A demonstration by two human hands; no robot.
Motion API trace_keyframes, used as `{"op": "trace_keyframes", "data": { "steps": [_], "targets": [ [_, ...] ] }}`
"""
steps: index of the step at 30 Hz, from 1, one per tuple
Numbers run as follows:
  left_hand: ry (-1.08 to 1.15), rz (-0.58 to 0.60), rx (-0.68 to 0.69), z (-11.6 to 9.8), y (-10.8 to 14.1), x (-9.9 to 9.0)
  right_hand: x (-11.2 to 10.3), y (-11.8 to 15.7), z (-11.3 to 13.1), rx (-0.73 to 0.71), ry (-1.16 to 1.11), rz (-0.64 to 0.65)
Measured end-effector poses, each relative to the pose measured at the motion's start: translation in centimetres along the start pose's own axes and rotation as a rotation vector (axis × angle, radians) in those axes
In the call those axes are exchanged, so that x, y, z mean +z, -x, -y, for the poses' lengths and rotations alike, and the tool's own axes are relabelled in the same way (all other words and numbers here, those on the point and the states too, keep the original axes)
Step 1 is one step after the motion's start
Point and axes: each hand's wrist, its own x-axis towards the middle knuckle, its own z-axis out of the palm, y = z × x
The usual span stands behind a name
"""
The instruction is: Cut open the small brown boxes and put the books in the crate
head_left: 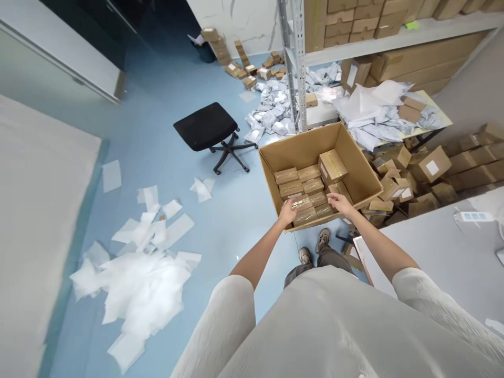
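Note:
A large open cardboard carton (pixel 275 152) stands in front of me with several small taped brown boxes (pixel 290 189) laid in rows inside. A bigger taped box (pixel 333 166) sits higher at its right back. My left hand (pixel 289 211) is at the left end of the near rows, its fingers against a small taped box (pixel 301 203). My right hand (pixel 339 202) reaches over the near right part of the carton, beside the small boxes; its thumb and fingers are close together, and what they hold, if anything, is too small to make out.
A black stool (pixel 207 126) stands left of the carton. White sheets (pixel 145 289) lie heaped on the blue floor at left. A metal shelf post (pixel 300 68) rises behind the carton. A grey-white table (pixel 444 252) is at right, with cardboard boxes (pixel 434 164) piled beyond it.

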Motion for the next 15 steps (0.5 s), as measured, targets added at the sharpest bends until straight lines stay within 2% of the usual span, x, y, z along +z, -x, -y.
{"op": "trace_keyframes", "data": {
  "steps": [4, 10, 15],
  "targets": [
    [0.039, -0.046, -0.103, 1.2, -1.8, 0.6, 0.7, -4.7, 0.4, -0.011, 0.093, 0.112],
    [0.098, -0.086, -0.226, 2.5, -4.9, 2.9, 1.9, -10.7, -0.5, 0.044, 0.246, 0.265],
    [0.082, -0.027, -0.277, 3.6, -7.0, 4.8, 3.1, -14.5, -2.2, 0.084, 0.371, 0.348]
  ]
}}
